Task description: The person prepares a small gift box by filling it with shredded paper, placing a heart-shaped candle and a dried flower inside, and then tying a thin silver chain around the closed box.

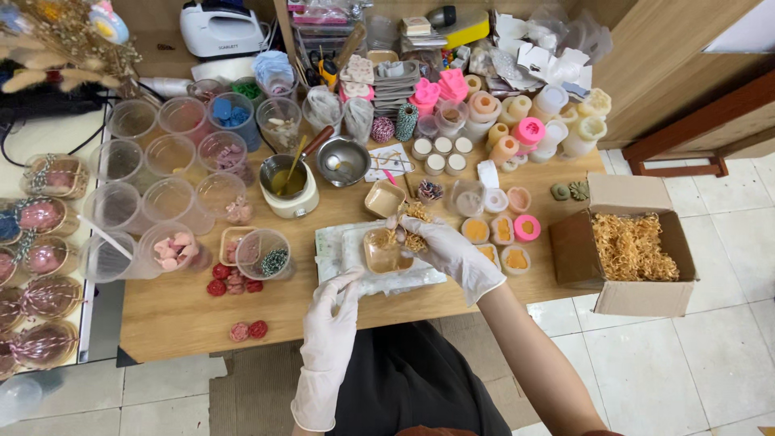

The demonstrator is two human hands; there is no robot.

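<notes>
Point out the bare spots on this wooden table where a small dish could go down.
Bare wood lies along the table's near edge, around the two red rosettes, and between the left hand and the plastic cups. Everything behind the right hand is crowded with moulds and jars.

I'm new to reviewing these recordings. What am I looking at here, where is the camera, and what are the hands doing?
There is no machine: a person in white gloves works at a wooden table. The single picture comes from a camera on their head, looking down. The right hand holds a tuft of straw-like shreds over a small clear tray, which the left hand steadies on a white sheet. Around them lie plastic cups, a small melting pot, moulds, and an open cardboard box of the same shreds.
</notes>
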